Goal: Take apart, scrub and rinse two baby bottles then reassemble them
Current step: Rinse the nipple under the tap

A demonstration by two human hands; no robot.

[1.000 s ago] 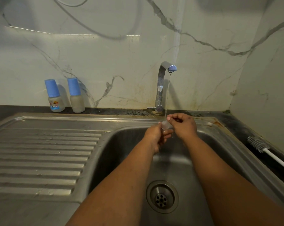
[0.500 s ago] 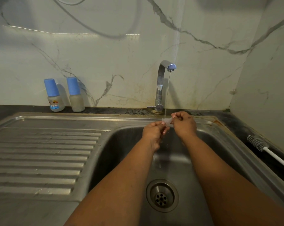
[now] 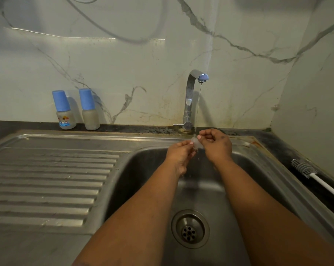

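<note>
You pinch a small clear piece (image 3: 196,143), likely a teat, between the fingertips of your left hand (image 3: 178,153) and right hand (image 3: 216,145), right under the tap's (image 3: 193,96) thin stream so water rinses it; both capped bottles (image 3: 77,110) wait far left by the wall.

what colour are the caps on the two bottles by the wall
Blue, both caps, clearest in the head view.
</note>
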